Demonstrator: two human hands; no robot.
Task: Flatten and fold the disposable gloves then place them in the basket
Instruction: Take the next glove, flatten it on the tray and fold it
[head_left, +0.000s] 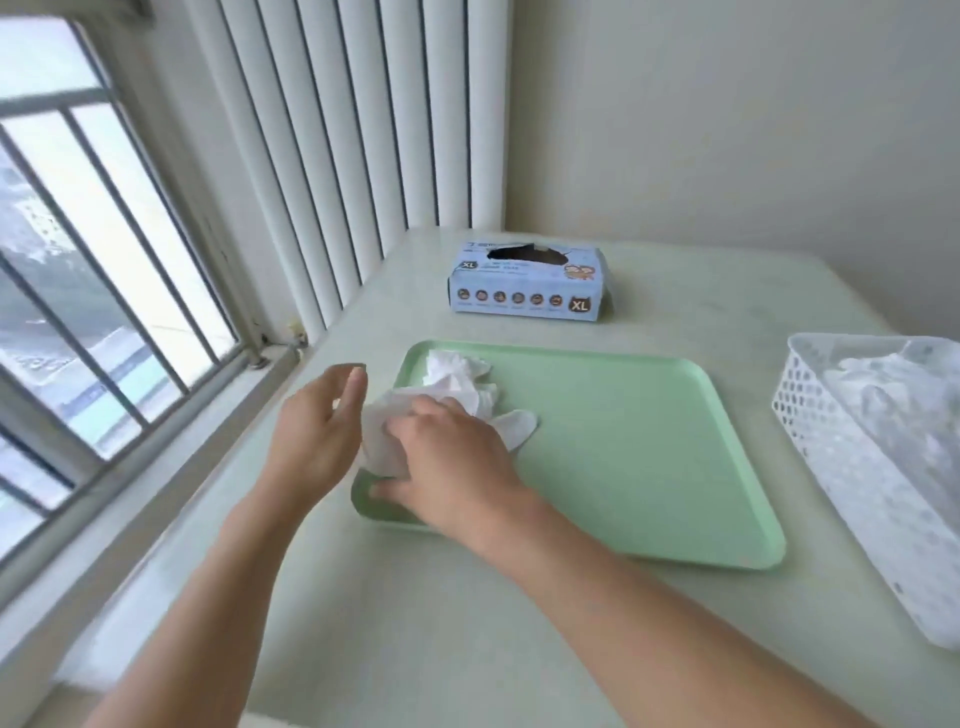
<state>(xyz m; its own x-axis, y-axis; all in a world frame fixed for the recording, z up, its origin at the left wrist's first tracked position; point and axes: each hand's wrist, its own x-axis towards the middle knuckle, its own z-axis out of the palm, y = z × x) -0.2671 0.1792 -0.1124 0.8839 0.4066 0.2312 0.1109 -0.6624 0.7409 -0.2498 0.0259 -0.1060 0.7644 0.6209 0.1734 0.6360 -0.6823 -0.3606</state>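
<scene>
Head view looks down on a pale counter (467, 597) where a green tray (649, 467) holds a crumpled heap of white disposable gloves (457, 376) in its far-left corner. The right hand (452, 462) lies on the nearest glove (382, 434), palm down, its fingers spread across the thin film and its thumb near the tray's left rim — whether it only presses or has a pinch on the film cannot be told, since the fingertips are hidden in the folds. One glove finger (519, 426) pokes out flat beyond the knuckles. The left hand (317, 441) hovers just beside the heap with fingers loosely curved and nothing in them, likely poised to catch the free edge so the glove can be drawn flat. A white perforated basket (831, 431) stands at the right, well apart from the tray, already holding pale gloves — probably kept there so the tray stays free for smoothing. A blue glove box (524, 291) sits behind the tray.
</scene>
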